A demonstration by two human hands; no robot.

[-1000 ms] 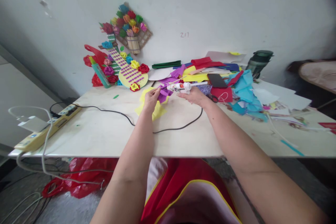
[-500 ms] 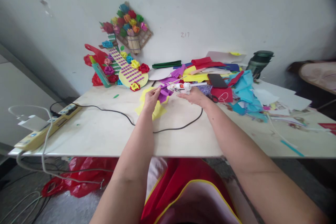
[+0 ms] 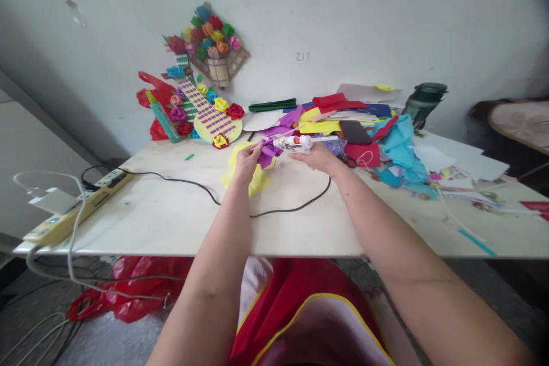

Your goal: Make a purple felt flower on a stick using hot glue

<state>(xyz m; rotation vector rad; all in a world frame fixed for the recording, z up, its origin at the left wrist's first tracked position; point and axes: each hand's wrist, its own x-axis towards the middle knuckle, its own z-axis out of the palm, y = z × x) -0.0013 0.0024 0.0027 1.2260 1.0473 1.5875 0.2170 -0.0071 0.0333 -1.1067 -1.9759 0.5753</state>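
Observation:
My right hand is closed around a white hot glue gun with a printed pattern, its nozzle pointing left. A white glue stick pokes out of its back end. In my left hand, the fingers pinch a thin wooden stick that slants up to the right behind the gun. Purple crepe paper sits at those fingertips, right by the nozzle; whether it is fixed to the stick I cannot tell. Yellow crepe paper lies on the table under my left hand.
A black cord loops across the table toward a power strip. A guitar-shaped craft with paper flowers stands back left. Behind my right hand lie coloured paper, a phone and scissors. A dark bottle stands back right.

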